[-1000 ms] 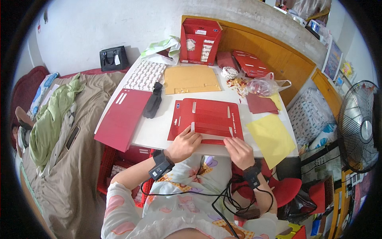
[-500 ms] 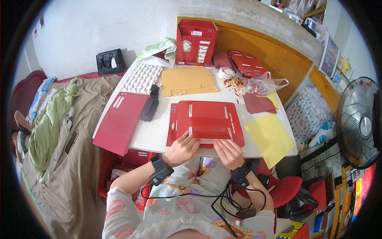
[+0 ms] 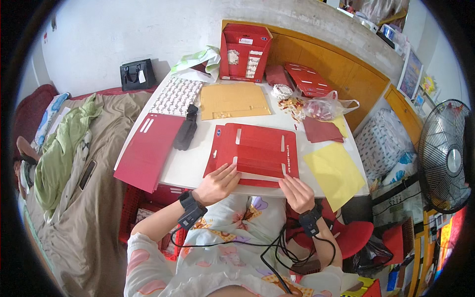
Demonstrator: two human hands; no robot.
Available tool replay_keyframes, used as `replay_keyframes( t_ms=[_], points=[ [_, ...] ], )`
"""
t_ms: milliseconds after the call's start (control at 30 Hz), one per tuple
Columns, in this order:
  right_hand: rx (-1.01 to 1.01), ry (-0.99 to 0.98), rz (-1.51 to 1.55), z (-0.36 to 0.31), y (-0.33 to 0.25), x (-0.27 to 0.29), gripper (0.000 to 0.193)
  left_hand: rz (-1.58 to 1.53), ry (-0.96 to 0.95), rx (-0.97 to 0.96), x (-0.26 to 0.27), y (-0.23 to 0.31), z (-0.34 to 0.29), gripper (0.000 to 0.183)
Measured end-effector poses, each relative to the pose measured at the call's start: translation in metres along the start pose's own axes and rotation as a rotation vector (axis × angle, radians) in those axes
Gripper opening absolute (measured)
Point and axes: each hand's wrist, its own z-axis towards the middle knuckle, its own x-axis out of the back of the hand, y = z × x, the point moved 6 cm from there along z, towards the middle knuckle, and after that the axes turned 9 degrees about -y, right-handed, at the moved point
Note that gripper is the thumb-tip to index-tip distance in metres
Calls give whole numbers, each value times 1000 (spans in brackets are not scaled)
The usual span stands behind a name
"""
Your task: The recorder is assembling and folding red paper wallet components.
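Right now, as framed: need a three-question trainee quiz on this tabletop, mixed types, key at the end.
1. True or false: the yellow sheet lies to the right of the red card.
2. Which thing lies beside the right edge of the dark red sheets? A) the fan B) the dark bundle C) the handbag
3. Fill in, near or far: the left hand and the right hand are both at the ____ side of the red card, from the wearer's seat.

Key: 1 true; 2 B; 3 near.
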Motion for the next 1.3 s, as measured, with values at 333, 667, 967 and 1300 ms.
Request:
replay_keyframes(
  t_ms=[333, 667, 967, 1300],
  points=[
    [-14, 68, -38, -7, 6, 4, 21, 44, 144, 37, 9, -17, -15, 28],
    [17, 26, 12, -3, 1, 5, 19, 82, 109, -34, 12, -25, -24, 27],
    [46, 79, 53, 5, -16, 21, 17, 144, 159, 44, 19, -54, -24, 22],
    [-61, 72, 382, 58, -55, 14, 24, -265, -107, 638, 13, -48, -14, 23]
  ],
)
